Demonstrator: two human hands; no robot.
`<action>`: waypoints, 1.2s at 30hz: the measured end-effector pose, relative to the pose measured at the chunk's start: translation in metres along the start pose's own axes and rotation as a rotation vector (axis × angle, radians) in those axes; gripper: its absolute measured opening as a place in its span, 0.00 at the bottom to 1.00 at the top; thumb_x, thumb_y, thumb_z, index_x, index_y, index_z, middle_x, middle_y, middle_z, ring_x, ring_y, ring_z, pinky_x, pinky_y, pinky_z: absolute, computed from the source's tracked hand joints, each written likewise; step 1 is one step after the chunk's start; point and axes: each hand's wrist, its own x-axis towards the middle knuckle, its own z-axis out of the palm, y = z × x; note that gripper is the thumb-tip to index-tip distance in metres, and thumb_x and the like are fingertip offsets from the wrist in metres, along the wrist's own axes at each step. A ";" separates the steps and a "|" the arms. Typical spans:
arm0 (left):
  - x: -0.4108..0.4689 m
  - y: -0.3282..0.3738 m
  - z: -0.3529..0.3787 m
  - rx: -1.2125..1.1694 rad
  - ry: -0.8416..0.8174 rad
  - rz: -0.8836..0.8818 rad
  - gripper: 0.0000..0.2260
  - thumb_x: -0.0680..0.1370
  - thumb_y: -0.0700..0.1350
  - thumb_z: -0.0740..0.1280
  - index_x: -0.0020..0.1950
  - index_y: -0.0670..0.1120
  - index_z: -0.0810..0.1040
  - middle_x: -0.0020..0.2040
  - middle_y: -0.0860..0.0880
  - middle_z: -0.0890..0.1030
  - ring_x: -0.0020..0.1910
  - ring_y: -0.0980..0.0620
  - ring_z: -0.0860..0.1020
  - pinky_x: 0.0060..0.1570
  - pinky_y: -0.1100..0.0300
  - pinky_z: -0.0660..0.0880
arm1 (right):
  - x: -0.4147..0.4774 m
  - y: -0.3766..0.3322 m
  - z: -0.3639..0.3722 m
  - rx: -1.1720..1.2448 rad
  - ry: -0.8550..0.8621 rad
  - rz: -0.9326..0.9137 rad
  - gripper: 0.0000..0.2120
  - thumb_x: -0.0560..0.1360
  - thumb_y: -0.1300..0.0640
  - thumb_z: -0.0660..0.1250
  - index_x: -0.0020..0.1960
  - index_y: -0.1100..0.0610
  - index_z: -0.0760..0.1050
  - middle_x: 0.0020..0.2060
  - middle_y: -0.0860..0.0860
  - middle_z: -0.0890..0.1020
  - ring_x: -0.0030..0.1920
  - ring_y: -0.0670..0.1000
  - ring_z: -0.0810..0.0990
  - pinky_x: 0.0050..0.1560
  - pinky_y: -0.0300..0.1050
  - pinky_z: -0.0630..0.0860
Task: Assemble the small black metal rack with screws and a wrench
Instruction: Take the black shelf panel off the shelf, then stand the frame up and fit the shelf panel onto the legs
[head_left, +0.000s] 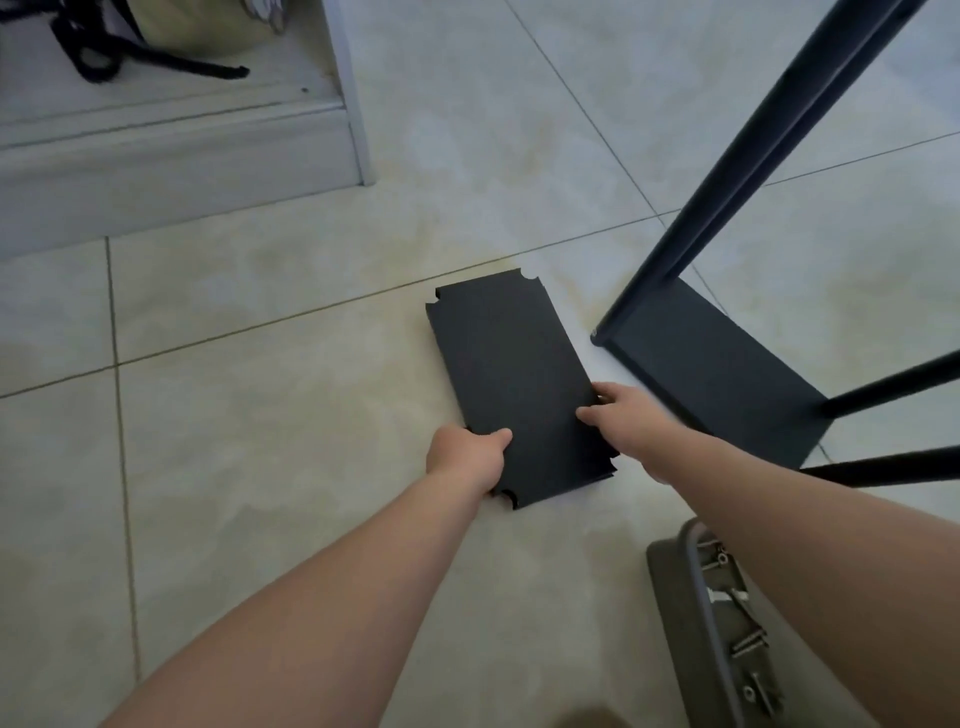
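The tray (670, 597) of screws (748, 644) waits near. My left hand (465, 454) and right hand (623, 415) clamp the shelf panel (514, 374) by its edges; I would lift it level toward the frame (717, 364).

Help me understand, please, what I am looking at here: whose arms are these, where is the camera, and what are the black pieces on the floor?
There is no machine here. A person wears one camera on the head, so the single picture looks forward and down along their own bare arms. The left hand and the right hand each grip a long edge of a flat black panel with notched corners, on or just above the tiled floor. To the right stands the partly built rack: a black shelf at the bottom with thin posts rising from it. At the lower right a grey tray holds loose screws. At the top left is a pale cabinet base with a dark cord on it. No wrench is visible.
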 end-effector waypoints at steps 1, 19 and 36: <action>-0.002 0.001 0.000 0.026 -0.003 0.001 0.17 0.76 0.49 0.73 0.61 0.41 0.79 0.57 0.42 0.82 0.56 0.38 0.80 0.58 0.46 0.79 | -0.003 -0.001 -0.001 0.003 -0.005 0.002 0.11 0.82 0.61 0.64 0.62 0.50 0.74 0.50 0.46 0.82 0.42 0.44 0.78 0.31 0.34 0.72; -0.239 0.171 -0.023 0.420 -0.068 0.564 0.33 0.78 0.52 0.68 0.79 0.44 0.60 0.66 0.45 0.74 0.52 0.48 0.76 0.47 0.60 0.69 | -0.281 -0.043 -0.117 0.264 0.439 -0.250 0.31 0.83 0.44 0.61 0.82 0.45 0.53 0.80 0.47 0.62 0.78 0.53 0.63 0.73 0.52 0.63; -0.338 0.333 0.012 0.334 0.078 0.896 0.38 0.77 0.52 0.71 0.81 0.46 0.56 0.71 0.46 0.71 0.51 0.48 0.71 0.51 0.56 0.66 | -0.377 -0.034 -0.267 0.423 0.756 -0.334 0.37 0.82 0.48 0.65 0.83 0.48 0.47 0.80 0.47 0.59 0.54 0.49 0.77 0.52 0.42 0.70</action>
